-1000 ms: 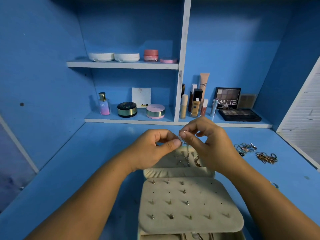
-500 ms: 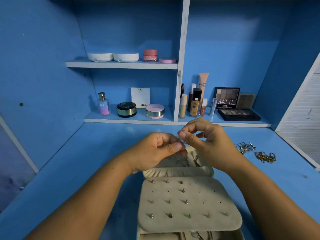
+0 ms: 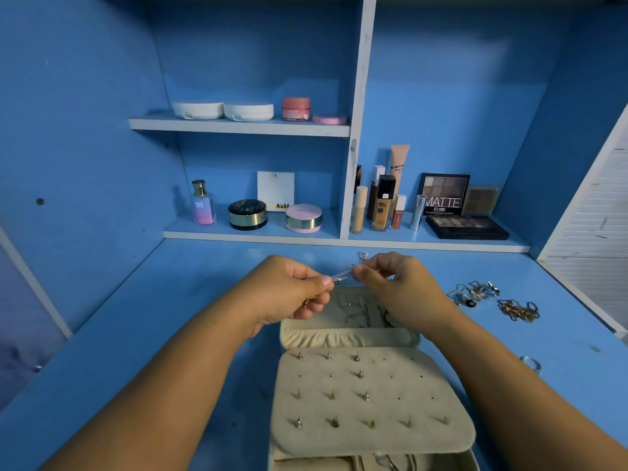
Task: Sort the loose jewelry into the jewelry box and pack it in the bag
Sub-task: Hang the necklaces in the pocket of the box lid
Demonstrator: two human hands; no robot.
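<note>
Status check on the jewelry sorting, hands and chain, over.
Left hand and right hand pinch silver chain above open jewelry box. Loose jewelry on desk, right side. Nothing blocking.

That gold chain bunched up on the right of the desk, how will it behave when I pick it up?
The gold chain lies in a crumpled heap, so it will likely hang limp. Its links look fine, so probably light. Its loops overlap, so it may come up tangled.
</note>
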